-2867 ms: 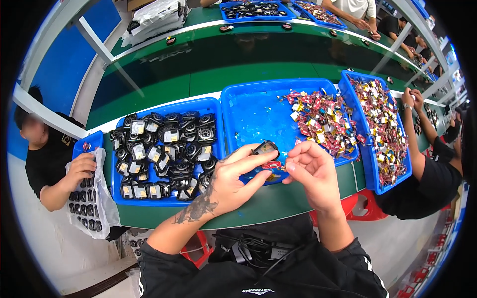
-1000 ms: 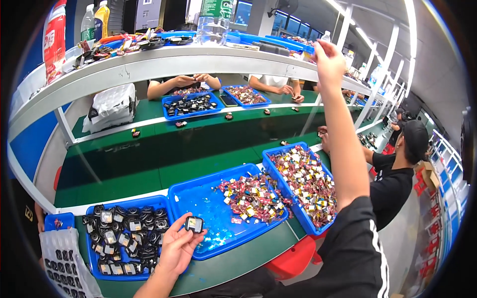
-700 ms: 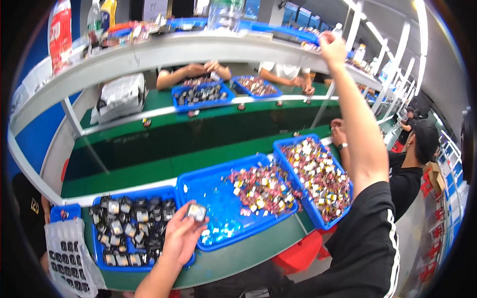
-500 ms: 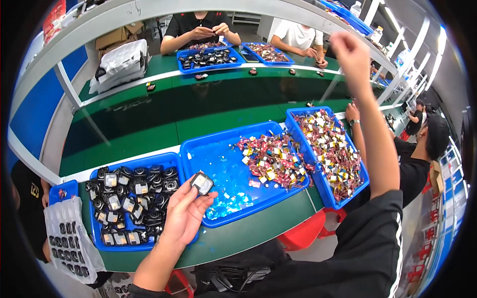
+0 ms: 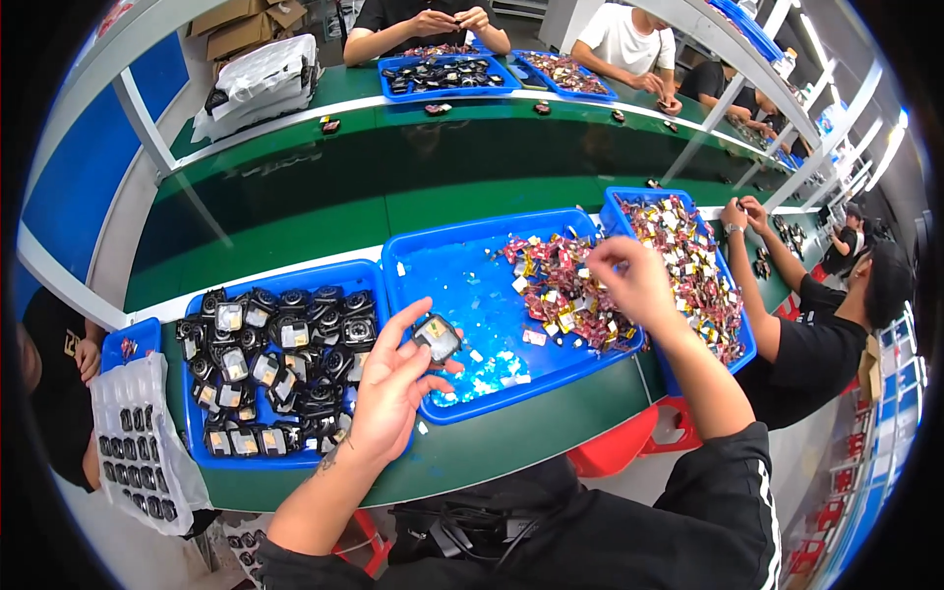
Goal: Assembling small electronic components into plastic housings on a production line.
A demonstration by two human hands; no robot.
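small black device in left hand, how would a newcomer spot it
On the green table, find the wide blue tray with a red-and-yellow heap only on its right. Seen against its left side, the wearer's left hand holds a small black device with a pale face. Unlike the lookalikes piled in the tray to the left, it is held singly.

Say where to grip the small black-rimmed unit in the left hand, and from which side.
Probably the unit's far-right rim, pinched by the right hand coming from the right: that edge of its squarish body looks exposed, pale face showing, while the left hand covers its near-left side.
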